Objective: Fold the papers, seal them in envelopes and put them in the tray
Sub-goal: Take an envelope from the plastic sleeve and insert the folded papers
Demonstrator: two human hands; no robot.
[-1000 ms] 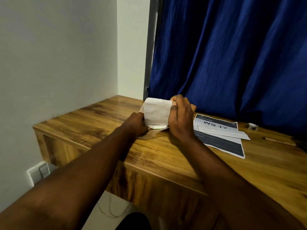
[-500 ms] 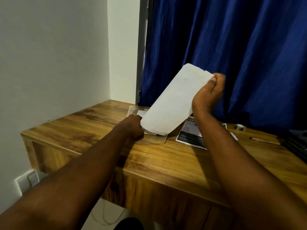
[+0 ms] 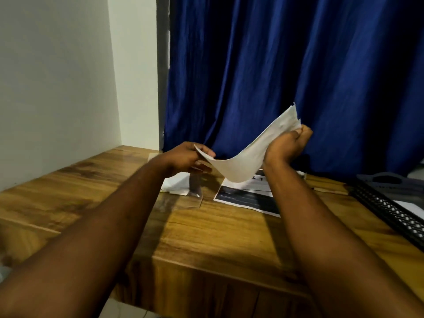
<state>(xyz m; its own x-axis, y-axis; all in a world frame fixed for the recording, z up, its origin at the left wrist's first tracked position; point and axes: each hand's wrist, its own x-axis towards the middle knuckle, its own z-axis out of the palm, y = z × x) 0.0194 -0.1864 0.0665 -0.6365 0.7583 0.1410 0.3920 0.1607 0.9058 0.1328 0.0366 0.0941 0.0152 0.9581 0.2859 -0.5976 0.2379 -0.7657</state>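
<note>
A white envelope point(image 3: 250, 154) hangs in the air above the wooden desk point(image 3: 218, 232), bowed between my two hands. My right hand point(image 3: 288, 143) pinches its upper right end. My left hand point(image 3: 190, 158) grips its lower left corner. Under the envelope, printed papers point(image 3: 246, 196) with dark bands lie flat on the desk. More white envelopes point(image 3: 175, 183) in a clear plastic wrapper point(image 3: 195, 198) lie behind my left hand. A black mesh tray point(image 3: 392, 207) stands at the right edge with something white inside.
A blue curtain point(image 3: 286, 72) hangs behind the desk and a white wall point(image 3: 57, 83) closes the left side. A pencil-like stick point(image 3: 330, 190) lies near the tray. The desk's front edge runs just below my forearms.
The view has turned right, bringing the tray in. My right hand carried the envelope's upper end lower and to the right. My left hand rose off the desk and took its lower corner.
</note>
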